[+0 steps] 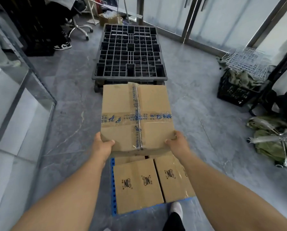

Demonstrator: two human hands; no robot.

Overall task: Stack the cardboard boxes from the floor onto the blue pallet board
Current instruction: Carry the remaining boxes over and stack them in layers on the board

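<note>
Cardboard boxes are the matter: one large taped box [136, 117], sealed with crossed strips of blue-printed tape, is held up in the middle of the head view, above the far end of the blue pallet board [113, 189]. The left hand [102, 144] grasps its near left corner, thumb on top, and the right hand [178, 141] grasps its near right corner the same way. Below it, on the board, two printed boxes lie side by side, the left box [137, 185] and the right box [172, 179], touching along their long edges. Farther off a dark grid pallet [129, 52] rests on the grey floor [69, 104]. At far right a black crate [234, 92] holds green cloth, with white wire racks [246, 59] resting above it
</note>
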